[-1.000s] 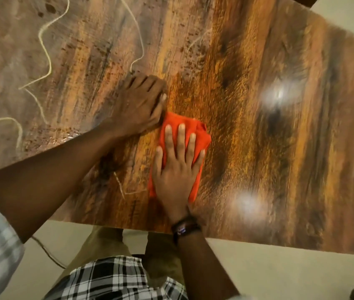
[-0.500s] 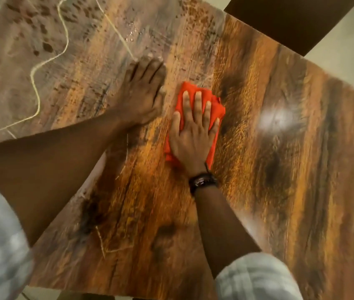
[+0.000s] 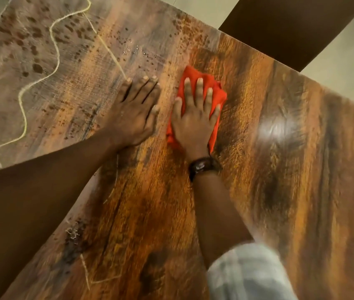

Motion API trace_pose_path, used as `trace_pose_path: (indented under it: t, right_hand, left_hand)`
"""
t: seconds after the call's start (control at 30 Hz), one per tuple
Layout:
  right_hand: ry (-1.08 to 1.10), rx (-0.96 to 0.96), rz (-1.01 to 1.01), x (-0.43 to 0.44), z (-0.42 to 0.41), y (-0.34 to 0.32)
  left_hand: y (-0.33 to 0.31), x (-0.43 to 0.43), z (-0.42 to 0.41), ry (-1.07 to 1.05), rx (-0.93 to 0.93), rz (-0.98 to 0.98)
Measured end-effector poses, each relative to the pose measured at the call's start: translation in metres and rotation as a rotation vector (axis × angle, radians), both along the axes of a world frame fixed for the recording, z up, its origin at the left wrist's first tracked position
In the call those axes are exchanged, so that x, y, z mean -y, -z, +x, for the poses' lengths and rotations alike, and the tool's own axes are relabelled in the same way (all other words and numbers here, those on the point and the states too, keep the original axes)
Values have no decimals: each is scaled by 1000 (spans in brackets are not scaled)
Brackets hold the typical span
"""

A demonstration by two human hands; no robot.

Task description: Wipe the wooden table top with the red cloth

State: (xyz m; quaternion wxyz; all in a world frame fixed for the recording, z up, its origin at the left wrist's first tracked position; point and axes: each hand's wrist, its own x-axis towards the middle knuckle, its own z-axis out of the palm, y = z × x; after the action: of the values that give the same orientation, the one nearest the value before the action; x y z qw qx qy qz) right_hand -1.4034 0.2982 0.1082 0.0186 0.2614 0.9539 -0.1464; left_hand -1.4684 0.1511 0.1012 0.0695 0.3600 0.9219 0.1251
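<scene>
Cloth, red, soft and light enough, by the look of it, to bunch unless pinned flat under a palm, lies just above centre frame on the wooden table top, pressed by the spread right hand, the left hand flat on bare wood just beside it.

The table top was wood-grained and glossy — it threw back soft white glare on its right half, while its far left looked duller, speckled with droplets. The red cloth was soft, matt fabric; the wristband shone darkly.
</scene>
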Motion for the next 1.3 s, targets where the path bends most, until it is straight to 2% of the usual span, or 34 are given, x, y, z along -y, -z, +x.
trace_pose_path:
  t: [0.17, 0.27, 0.5, 0.67, 0.8, 0.93, 1.07, 1.2, 1.3]
  right_hand:
    - [-46, -13, -9, 63, 112, 4]
    - [-52, 24, -12, 57, 113, 7]
    - [19, -44, 17, -29, -21, 9]
    - [109, 10, -41, -97, -148, 3]
    - [111, 36, -62, -110, -189, -1]
    - [0, 41, -32, -91, -157, -3]
    - [-88, -43, -46, -27, -69, 2]
    - [-84, -69, -29, 38, 26, 9]
    - [-47, -54, -32, 46, 34, 10]
  left_hand:
    - [0, -1, 1, -10, -16, -42]
    - [1, -2, 2, -17, -4, -34]
    - [2, -3, 0, -2, -16, -23]
    - [3, -4, 0, -10, -23, 19]
    - [4, -4, 1, 1, -32, 10]
    - [0, -2, -2, 3, -4, -10]
    - [-3, 1, -3, -11, 15, -14]
    - [-3, 0, -3, 7, 23, -20]
    - [-1, -1, -5, 4, 26, -26]
